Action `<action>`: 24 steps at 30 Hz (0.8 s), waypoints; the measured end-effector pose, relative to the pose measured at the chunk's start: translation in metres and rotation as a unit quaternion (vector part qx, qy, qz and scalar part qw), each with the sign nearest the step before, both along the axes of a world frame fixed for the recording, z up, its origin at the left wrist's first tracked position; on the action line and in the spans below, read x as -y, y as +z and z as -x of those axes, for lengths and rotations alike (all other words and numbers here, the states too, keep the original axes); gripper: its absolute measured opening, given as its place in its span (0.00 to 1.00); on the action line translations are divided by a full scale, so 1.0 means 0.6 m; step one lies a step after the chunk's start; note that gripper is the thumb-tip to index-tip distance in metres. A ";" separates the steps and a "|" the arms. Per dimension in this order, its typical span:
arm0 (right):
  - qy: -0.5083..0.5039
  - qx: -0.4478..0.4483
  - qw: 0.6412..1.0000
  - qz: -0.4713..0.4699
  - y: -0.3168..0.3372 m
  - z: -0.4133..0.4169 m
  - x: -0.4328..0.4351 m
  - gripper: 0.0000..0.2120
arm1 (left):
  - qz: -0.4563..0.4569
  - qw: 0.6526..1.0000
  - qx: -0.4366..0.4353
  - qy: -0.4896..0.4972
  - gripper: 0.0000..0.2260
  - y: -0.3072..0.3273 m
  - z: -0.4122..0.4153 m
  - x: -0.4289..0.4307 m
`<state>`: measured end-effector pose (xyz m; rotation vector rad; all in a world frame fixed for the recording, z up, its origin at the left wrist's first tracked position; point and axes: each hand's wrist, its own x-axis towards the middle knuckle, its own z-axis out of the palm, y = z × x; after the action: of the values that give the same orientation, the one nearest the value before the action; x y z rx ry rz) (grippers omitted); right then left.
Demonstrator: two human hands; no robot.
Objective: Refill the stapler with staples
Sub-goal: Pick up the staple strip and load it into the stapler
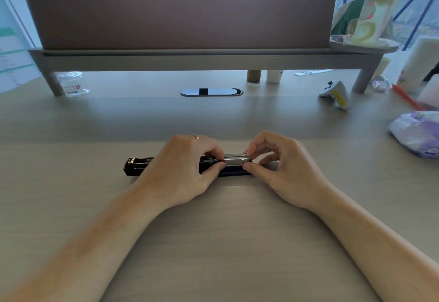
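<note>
A black stapler (136, 167) lies opened flat and lengthwise on the wooden desk (213, 230), its metal staple channel facing up. My left hand (187, 171) covers its middle, thumb and fingers pinching the sides of the channel. My right hand (280, 166) pinches a silvery strip of staples (235, 159) at the right end of the channel, thumb in front and index finger behind. The strip lies along the channel between the two hands. The stapler's middle is hidden under my left hand.
A monitor riser (209, 58) spans the back of the desk under a brown panel. A clear jar (71, 83) stands at back left, a cable grommet (211, 92) in the middle, a white game controller (335, 94) and a purple plastic bag (418, 130) at the right.
</note>
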<state>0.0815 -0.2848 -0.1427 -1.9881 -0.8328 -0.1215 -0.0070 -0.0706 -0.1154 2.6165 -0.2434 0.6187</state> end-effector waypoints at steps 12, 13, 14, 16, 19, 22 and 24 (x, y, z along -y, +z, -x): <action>0.022 -0.044 0.998 0.026 0.001 -0.001 0.005 0.19 | -0.089 0.960 -0.260 0.047 0.17 0.080 0.027 -0.098; 0.026 -0.044 0.998 0.028 0.001 -0.001 0.004 0.19 | -0.101 0.955 -0.273 0.057 0.15 0.087 0.032 -0.113; 0.028 -0.043 0.998 0.030 0.002 -0.001 0.004 0.19 | -0.113 0.951 -0.280 0.062 0.13 0.091 0.038 -0.124; 0.030 -0.042 0.998 0.032 0.003 0.000 0.003 0.19 | -0.130 0.947 -0.286 0.066 0.11 0.094 0.046 -0.136; 0.028 -0.041 0.998 0.033 0.002 -0.001 0.002 0.19 | -0.147 0.948 -0.274 0.063 0.10 0.113 0.046 -0.134; 0.026 -0.041 0.998 0.032 -0.001 -0.003 0.002 0.19 | -0.171 0.946 -0.268 0.064 0.11 0.146 0.039 -0.123; 0.025 -0.041 0.998 0.030 -0.002 -0.004 0.003 0.20 | -0.183 0.947 -0.259 0.060 0.12 0.168 0.031 -0.112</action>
<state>0.0839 -0.2863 -0.1440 -2.0120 -0.8418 0.0133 -0.0255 -0.0036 -0.0146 3.0509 -0.0328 -0.1102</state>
